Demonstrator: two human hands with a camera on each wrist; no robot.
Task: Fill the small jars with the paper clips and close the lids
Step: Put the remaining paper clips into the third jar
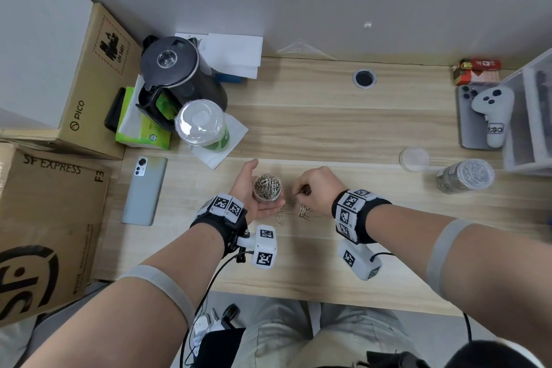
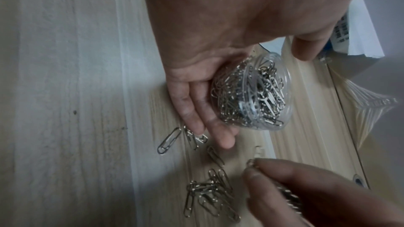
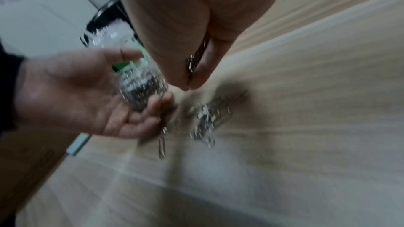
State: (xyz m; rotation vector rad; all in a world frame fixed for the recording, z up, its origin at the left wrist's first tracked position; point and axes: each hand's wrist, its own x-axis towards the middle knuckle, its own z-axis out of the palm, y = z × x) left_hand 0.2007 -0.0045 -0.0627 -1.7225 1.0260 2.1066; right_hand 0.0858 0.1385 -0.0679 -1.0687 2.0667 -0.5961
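A small clear jar (image 1: 267,187), lidless and full of silver paper clips, rests on the palm and nearly straight fingers of my left hand (image 1: 248,188) just above the wooden table (image 1: 328,128). In the left wrist view the jar (image 2: 251,92) lies tilted across those fingers (image 2: 192,110). My right hand (image 1: 301,191) hovers just right of the jar and pinches several clips (image 3: 192,61) between thumb and fingertips. More loose clips (image 1: 304,212) lie on the table under both hands. A second filled jar (image 1: 464,175) with its lid on stands at the right, and a loose round lid (image 1: 414,158) lies beside it.
A grey phone (image 1: 145,190) lies left of my hands. Behind it stand a domed plastic cup (image 1: 201,124) and a black kettle (image 1: 176,75). Cardboard boxes (image 1: 44,218) line the left edge. A phone with a white controller (image 1: 490,116) and a clear drawer unit (image 1: 534,116) sit right.
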